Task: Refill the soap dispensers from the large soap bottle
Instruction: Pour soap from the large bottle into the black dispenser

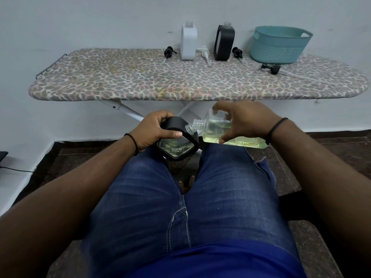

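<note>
Two hands work over our knees: our left hand (pixel 154 130) grips the black-framed clear dispenser (pixel 177 142), our right hand (pixel 244 121) grips the tilted clear large soap bottle of yellow liquid (pixel 224 130), its neck touching the dispenser's mouth. We judge spillage onto the blue jeans (pixel 180 207) likely if the necks slip apart or the tilt steepens.
</note>
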